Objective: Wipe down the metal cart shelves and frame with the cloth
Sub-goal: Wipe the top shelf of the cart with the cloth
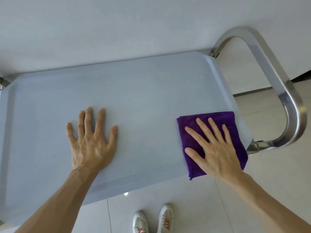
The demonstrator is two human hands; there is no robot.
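Cloth (223, 121) sits under our flat right hand (216, 148) at the shelf's (134, 91) right end; unwiped length runs leftward, left hand (91, 142) flat, bracing.

Cloth (208, 132) on shelf (134, 91) R end, by handle (276, 78)

The scene is bright and evenly lit with soft, diffuse light, and shadows are faint. The cart's top shelf (134, 91) looks washed out and pale. Highlights streak the curved metal handle (286, 98). A small glare spot shows on the floor tiles (210, 207). Wide-angle distortion bends lines near the edges.
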